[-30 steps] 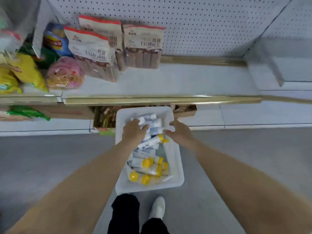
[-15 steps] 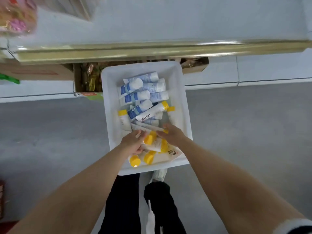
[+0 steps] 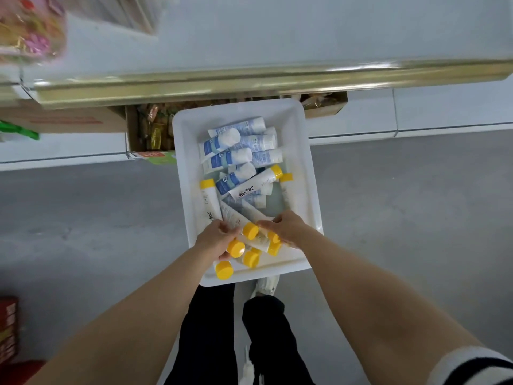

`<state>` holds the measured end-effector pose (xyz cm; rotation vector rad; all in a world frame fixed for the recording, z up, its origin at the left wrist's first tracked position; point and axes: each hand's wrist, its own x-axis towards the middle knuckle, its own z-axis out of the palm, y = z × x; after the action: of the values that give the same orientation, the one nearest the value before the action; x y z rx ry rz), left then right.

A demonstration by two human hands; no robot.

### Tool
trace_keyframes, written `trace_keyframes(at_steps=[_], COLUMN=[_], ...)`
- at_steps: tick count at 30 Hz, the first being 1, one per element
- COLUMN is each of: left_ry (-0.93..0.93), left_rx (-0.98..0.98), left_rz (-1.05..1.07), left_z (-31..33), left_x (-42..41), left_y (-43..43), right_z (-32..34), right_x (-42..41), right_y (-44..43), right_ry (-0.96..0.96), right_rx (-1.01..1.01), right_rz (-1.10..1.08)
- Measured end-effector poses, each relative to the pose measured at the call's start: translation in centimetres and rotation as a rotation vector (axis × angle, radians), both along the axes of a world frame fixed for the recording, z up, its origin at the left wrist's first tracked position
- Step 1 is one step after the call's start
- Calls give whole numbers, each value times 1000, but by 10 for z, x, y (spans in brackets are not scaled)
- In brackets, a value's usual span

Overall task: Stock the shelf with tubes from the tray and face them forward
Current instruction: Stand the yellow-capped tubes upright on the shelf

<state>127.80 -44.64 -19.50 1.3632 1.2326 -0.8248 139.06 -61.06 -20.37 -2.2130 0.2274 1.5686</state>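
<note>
Tubes [image 3: 249, 230] in tray [image 3: 311, 168]; left hand [image 3: 215, 240], right hand [image 3: 287, 229] gripping.

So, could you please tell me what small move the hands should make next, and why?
Probably lift the yellow-capped tubes straight up out of the tray. The left hand and right hand both curl round them at the tray's near end, and the shelf above has bare space.
</note>
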Motion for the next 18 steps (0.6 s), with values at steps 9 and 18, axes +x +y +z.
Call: trace_keyframes(at_steps=[9,18], left_ry=[-156,-501], left_rx=[25,85], left_rz=[284,466], left_z=[68,191], left_x=[-11,18], left_y=[-13,1], right_z=[84,210], right_x=[5,27], right_y=[-24,-11], right_ry=[208,176], right_rx=[273,754], right_rz=[-487,-530])
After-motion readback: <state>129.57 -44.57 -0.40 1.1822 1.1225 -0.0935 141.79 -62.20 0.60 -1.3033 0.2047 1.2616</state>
